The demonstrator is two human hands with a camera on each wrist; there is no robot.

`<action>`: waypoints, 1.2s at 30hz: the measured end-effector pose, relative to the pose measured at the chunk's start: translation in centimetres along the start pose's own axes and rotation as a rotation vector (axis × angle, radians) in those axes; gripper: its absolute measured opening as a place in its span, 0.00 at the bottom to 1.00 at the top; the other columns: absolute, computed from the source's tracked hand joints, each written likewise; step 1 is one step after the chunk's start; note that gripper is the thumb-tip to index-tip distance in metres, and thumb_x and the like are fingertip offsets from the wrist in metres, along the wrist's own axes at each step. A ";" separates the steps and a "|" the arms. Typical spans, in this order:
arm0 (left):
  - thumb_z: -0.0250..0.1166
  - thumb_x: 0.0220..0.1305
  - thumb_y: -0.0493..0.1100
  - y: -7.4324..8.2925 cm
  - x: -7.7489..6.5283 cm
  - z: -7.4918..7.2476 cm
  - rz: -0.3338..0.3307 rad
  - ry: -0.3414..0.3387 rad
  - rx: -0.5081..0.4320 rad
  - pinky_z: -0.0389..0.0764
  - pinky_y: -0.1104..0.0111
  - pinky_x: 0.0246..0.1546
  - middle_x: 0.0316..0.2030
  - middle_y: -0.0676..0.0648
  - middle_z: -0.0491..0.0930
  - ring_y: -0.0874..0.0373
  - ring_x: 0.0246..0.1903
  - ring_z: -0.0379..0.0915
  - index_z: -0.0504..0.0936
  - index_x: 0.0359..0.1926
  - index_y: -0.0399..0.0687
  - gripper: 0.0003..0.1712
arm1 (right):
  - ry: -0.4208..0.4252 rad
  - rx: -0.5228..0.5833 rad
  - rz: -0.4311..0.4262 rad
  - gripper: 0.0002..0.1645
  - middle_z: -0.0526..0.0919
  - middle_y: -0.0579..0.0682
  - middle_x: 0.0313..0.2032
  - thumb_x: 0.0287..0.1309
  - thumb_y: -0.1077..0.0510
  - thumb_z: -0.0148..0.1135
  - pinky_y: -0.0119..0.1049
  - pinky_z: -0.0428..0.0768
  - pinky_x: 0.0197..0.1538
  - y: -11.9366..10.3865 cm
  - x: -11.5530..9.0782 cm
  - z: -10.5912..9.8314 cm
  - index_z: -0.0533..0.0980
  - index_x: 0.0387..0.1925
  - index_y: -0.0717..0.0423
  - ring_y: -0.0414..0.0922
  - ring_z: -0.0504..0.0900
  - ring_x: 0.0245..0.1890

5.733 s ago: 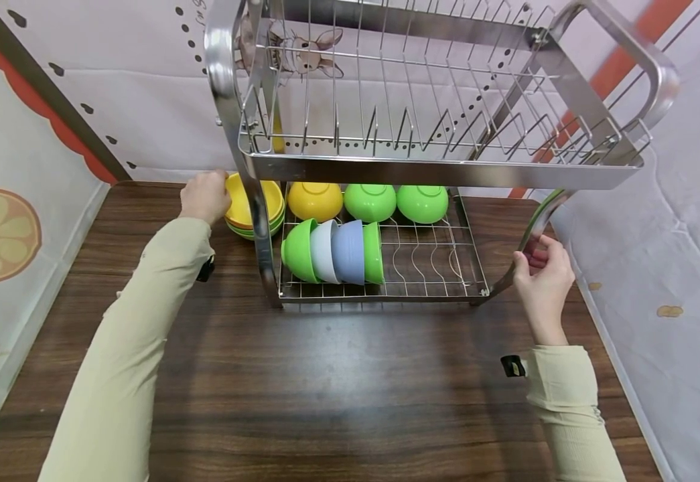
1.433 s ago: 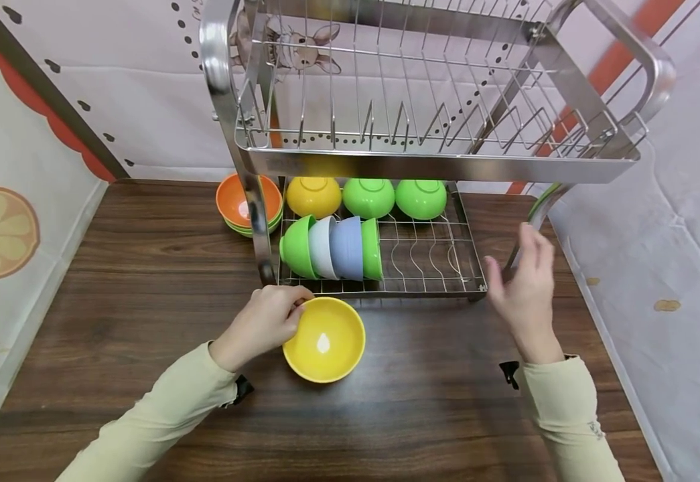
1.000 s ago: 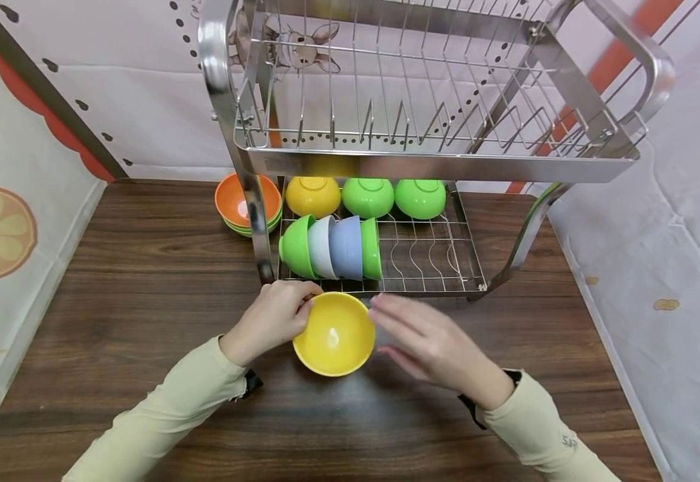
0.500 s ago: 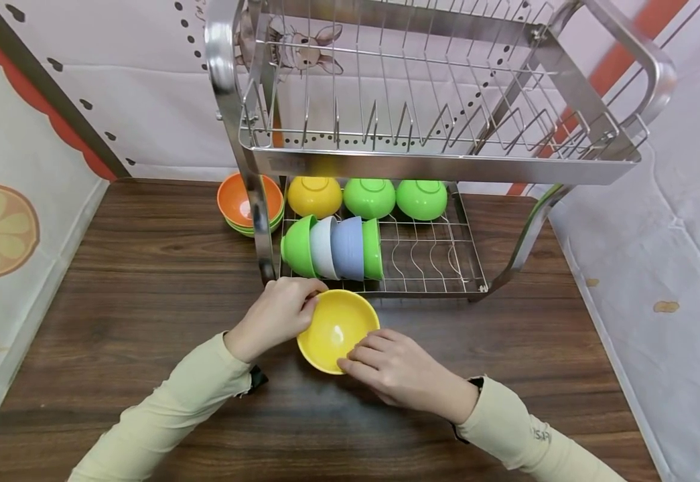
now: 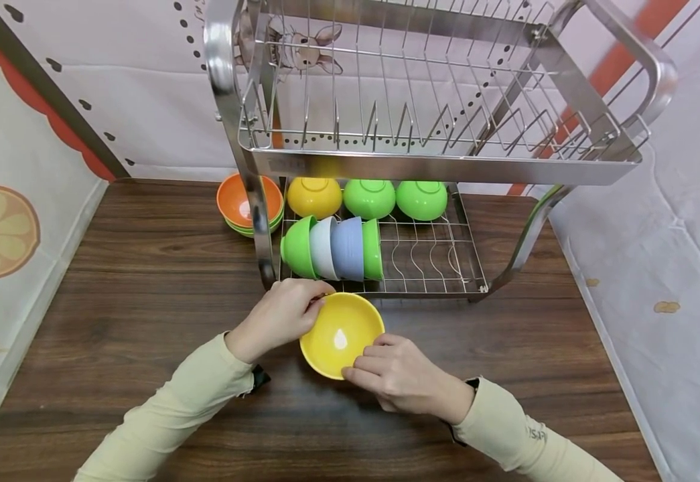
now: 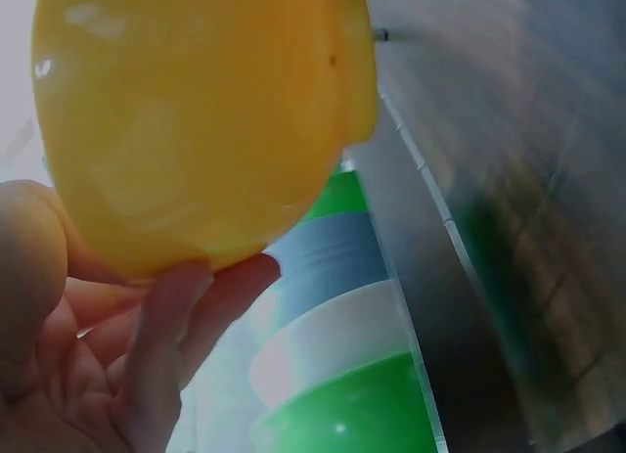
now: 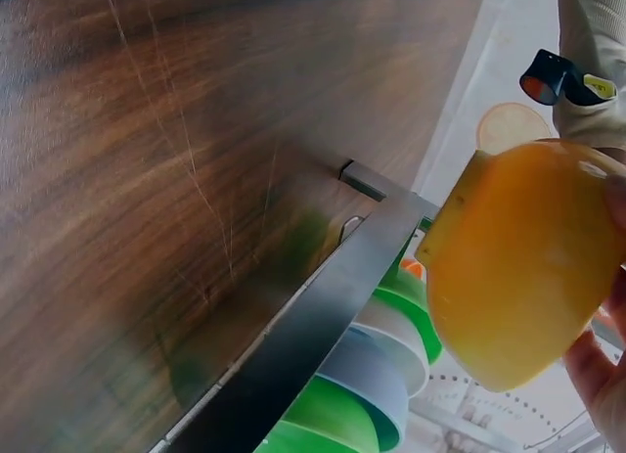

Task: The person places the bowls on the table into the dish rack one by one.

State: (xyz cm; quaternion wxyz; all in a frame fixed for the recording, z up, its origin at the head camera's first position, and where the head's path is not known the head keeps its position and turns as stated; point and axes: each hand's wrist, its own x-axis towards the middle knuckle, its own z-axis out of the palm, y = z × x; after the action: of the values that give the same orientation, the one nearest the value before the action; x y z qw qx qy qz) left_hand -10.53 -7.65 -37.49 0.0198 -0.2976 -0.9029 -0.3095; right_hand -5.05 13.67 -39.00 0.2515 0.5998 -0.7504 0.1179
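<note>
Before the rack's [image 5: 446,169] front edge, left grip [image 5: 283,313] and right grip [image 5: 406,375] share the yellow bowl [image 5: 340,335].
Clear of it a second ago, the right grip now pinches the near-right rim, the left the far-left, presumably steadying it. Both wrists angle inward over the counter [image 5: 235,428]; sideways bowls [image 5: 347,249] fill the rack's front-left corner.

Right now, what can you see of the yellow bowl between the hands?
The yellow bowl is round, glossy and plain, plastic by its look, with a raised foot. Its open, empty inside faces the head view. It appears held off the table, in front of the rack's lower tier. The left hand grips its far left side, the right hand its near right side.
</note>
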 end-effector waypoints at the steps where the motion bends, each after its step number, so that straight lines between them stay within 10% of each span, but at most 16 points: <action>1: 0.59 0.55 0.33 0.1 0.0 -0.1 0.010 -0.005 0.004 0.76 0.68 0.27 0.29 0.51 0.82 0.62 0.28 0.76 0.83 0.35 0.45 0.09 | 0.014 0.009 -0.004 0.13 0.76 0.40 0.22 0.62 0.60 0.45 0.30 0.75 0.31 0.0 0.0 0.0 0.78 0.31 0.51 0.36 0.74 0.22; 9: 0.62 0.58 0.39 0.1 -0.5 -1.7 0.039 0.004 0.004 0.78 0.64 0.36 0.37 0.47 0.82 0.57 0.36 0.78 0.81 0.44 0.41 0.13 | 0.109 0.098 0.012 0.15 0.77 0.41 0.23 0.59 0.65 0.44 0.26 0.75 0.28 0.6 -0.2 -0.3 0.79 0.32 0.54 0.37 0.73 0.21; 14: 0.64 0.55 0.38 -0.6 -1.3 -3.3 0.050 0.239 0.111 0.78 0.60 0.33 0.37 0.43 0.79 0.53 0.34 0.77 0.78 0.46 0.38 0.16 | 0.167 0.131 0.067 0.14 0.80 0.43 0.25 0.59 0.65 0.46 0.29 0.78 0.31 1.0 -0.4 -1.0 0.80 0.32 0.56 0.38 0.76 0.23; 20: 0.64 0.55 0.38 -2.4 -2.4 -4.6 -0.094 0.432 0.214 0.76 0.56 0.25 0.32 0.40 0.75 0.49 0.27 0.74 0.75 0.44 0.33 0.17 | 0.263 0.197 0.188 0.12 0.79 0.45 0.25 0.60 0.63 0.49 0.30 0.78 0.29 2.0 -0.8 -2.2 0.80 0.31 0.59 0.39 0.76 0.23; 30: 0.58 0.60 0.34 -5.9 -2.0 -4.4 -0.178 0.356 -0.185 0.77 0.73 0.30 0.43 0.39 0.77 0.51 0.39 0.76 0.67 0.55 0.36 0.22 | 0.470 0.307 0.473 0.15 0.81 0.53 0.24 0.60 0.56 0.56 0.29 0.76 0.34 4.1 -2.5 -3.2 0.79 0.28 0.65 0.44 0.78 0.24; 36: 0.59 0.58 0.30 -6.7 -1.6 -3.7 -0.175 0.420 -0.281 0.71 0.83 0.26 0.37 0.38 0.78 0.72 0.33 0.72 0.69 0.53 0.36 0.20 | 0.572 0.452 0.686 0.15 0.82 0.53 0.27 0.55 0.59 0.61 0.22 0.75 0.37 5.0 -3.6 -3.8 0.77 0.28 0.72 0.35 0.78 0.30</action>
State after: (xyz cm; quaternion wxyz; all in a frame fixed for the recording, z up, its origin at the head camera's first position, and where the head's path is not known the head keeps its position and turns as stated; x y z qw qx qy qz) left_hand -13.50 -14.82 -38.56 0.1386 -0.1472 -0.8495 -0.4873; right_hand -8.38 19.73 -37.04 0.2577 0.3018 -0.7610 0.5131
